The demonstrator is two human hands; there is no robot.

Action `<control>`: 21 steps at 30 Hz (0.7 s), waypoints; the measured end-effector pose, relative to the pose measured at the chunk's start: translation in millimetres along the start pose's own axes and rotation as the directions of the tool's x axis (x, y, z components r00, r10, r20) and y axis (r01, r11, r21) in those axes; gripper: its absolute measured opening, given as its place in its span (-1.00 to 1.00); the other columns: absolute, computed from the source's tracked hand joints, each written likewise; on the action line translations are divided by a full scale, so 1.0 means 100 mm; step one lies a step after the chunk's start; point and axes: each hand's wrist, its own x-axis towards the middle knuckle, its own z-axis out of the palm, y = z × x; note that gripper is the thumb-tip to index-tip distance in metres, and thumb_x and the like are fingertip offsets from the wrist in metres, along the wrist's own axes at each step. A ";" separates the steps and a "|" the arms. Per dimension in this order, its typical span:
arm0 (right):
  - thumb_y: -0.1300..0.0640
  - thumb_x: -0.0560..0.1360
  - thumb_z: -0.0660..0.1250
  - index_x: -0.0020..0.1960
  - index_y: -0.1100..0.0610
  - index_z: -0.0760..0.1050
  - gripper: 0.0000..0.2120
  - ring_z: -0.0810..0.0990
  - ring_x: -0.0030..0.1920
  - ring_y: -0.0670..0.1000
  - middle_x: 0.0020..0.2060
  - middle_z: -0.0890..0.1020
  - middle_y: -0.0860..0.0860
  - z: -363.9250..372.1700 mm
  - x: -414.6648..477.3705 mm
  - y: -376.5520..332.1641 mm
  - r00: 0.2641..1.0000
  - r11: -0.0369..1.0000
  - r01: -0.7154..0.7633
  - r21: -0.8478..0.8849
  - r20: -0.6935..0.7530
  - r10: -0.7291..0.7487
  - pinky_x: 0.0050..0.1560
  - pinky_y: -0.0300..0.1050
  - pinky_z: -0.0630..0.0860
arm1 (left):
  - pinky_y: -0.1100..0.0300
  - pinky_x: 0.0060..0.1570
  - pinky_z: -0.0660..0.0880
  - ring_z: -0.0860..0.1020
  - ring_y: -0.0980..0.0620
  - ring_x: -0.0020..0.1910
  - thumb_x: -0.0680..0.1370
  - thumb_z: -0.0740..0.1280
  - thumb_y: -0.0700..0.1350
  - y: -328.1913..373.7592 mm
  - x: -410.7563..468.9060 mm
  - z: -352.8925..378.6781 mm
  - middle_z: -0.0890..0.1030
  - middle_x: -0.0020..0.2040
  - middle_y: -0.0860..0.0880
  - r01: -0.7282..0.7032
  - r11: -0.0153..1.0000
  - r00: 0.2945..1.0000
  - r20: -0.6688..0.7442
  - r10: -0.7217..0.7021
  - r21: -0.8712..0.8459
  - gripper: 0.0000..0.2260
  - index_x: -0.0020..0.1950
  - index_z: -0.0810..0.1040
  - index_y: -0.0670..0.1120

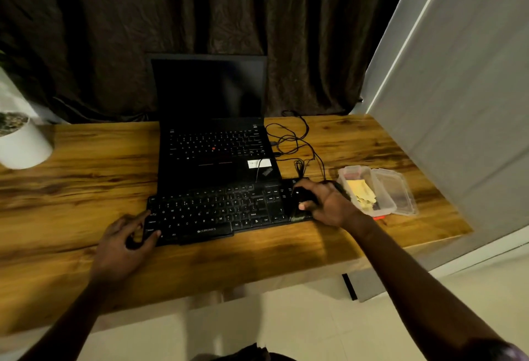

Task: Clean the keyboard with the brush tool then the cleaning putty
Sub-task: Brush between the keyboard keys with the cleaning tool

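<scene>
Surface carries keyboard | open tub right of keyboard holds yellow putty | left hand: grip pinches keyboard's left end | right hand: grip curled round dark object on keyboard's right end | risk: cables behind keyboard snag if it shifts.

My keyboard is on the desk right in front of the laptop, mouse on its right end, tub just beside that, plant pot way off left.
</scene>
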 end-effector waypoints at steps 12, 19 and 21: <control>0.08 0.48 0.45 0.27 -0.33 0.40 -0.51 0.58 0.20 0.11 0.17 0.59 0.08 -0.19 -0.01 0.52 0.996 0.999 -0.040 -0.016 -0.079 0.038 0.22 0.15 0.59 | -0.04 0.09 0.46 0.44 -0.03 0.10 0.40 0.22 0.42 0.03 -0.03 -0.04 0.48 0.02 0.03 0.033 0.999 0.999 0.041 -0.033 0.006 -0.33 0.45 0.45 0.16; 0.25 0.57 0.40 0.29 -0.12 0.39 -0.58 0.54 0.08 -0.09 0.06 0.54 -0.10 -0.08 -0.01 0.21 0.998 0.997 -0.028 0.078 -0.053 0.032 0.03 -0.23 0.56 | -0.03 0.07 0.48 0.45 -0.02 0.07 0.42 0.22 0.42 0.00 -0.01 -0.02 0.47 0.00 0.07 0.020 1.000 0.999 0.039 -0.020 0.014 -0.34 0.44 0.46 0.15; 0.23 0.55 0.42 0.26 -0.13 0.41 -0.60 0.58 0.15 0.05 0.11 0.58 -0.01 -0.17 -0.07 0.24 0.996 0.998 -0.036 0.051 -0.076 0.040 0.11 -0.02 0.61 | -0.04 0.05 0.49 0.46 -0.02 0.05 0.42 0.23 0.41 0.01 -0.01 -0.03 0.47 -0.01 0.07 0.030 0.999 0.999 0.038 -0.030 0.011 -0.34 0.44 0.47 0.14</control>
